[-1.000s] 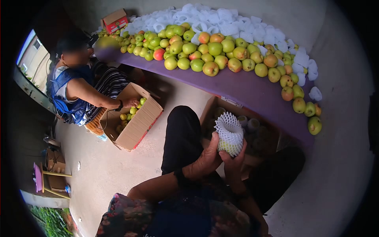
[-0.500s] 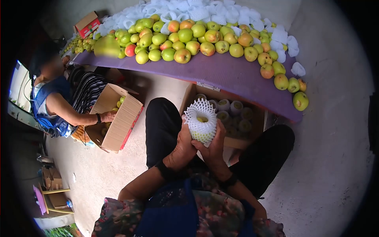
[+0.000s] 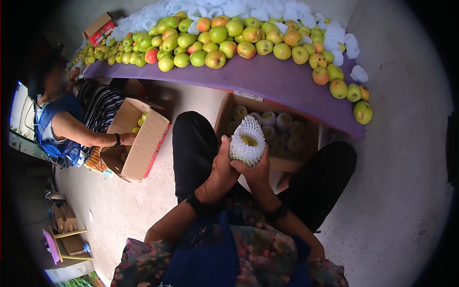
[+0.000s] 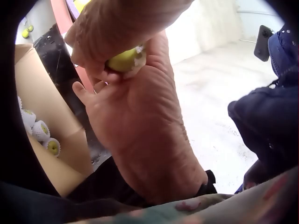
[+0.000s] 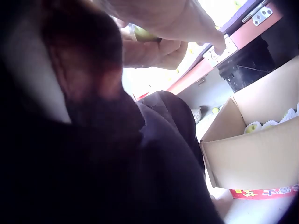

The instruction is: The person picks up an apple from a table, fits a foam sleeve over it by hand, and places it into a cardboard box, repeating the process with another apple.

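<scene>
Over my lap, in the head view, a green-yellow apple [image 3: 248, 140] sits inside a white foam net sleeve [image 3: 251, 126], its top showing through the sleeve's opening. My left hand [image 3: 221, 168] grips its left side, while my right hand [image 3: 257, 173] holds the right side with the thumb across the front. Seen in the left wrist view, the apple's bare green underside [image 4: 122, 62] shows between both hands, with a bit of foam at its edge. Just beyond the hands, a cardboard box [image 3: 287, 165] holds several sleeved apples [image 3: 283, 120].
A purple-covered table [image 3: 282, 76] runs across the back, bearing many loose apples [image 3: 215, 59] and a heap of foam sleeves [image 3: 229, 8]. At left, another person [image 3: 71, 125] reaches into a cardboard box [image 3: 150, 143] of apples. My knees [image 3: 195, 143] flank the sleeved-apple box.
The head view has swung, so the table and boxes sit further left. Both hands still hold the apple, its top now tipped toward me, and the sleeve's flared rim has drawn in around it.
</scene>
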Action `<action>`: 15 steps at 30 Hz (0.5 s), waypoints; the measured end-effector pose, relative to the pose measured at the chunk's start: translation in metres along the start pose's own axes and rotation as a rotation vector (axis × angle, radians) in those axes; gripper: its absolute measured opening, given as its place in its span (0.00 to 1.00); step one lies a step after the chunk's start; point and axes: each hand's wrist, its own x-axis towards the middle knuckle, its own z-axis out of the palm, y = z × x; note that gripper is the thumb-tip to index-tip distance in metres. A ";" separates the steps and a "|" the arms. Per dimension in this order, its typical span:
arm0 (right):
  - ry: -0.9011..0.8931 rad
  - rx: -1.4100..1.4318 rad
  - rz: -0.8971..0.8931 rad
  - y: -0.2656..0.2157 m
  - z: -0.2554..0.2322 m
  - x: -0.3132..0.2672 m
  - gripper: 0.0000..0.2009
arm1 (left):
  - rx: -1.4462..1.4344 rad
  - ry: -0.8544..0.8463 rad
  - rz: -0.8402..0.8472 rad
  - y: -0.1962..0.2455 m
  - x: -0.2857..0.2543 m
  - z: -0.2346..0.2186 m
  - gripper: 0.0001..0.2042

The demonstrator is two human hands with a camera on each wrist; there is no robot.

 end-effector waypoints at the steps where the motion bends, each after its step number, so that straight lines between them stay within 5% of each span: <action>1: -0.002 -0.025 0.001 0.000 -0.002 0.001 0.45 | -0.031 -0.015 0.001 -0.001 0.001 0.000 0.33; 15: 0.088 -0.309 -0.127 0.016 -0.003 -0.004 0.45 | -0.199 0.010 -0.047 -0.009 0.006 -0.003 0.32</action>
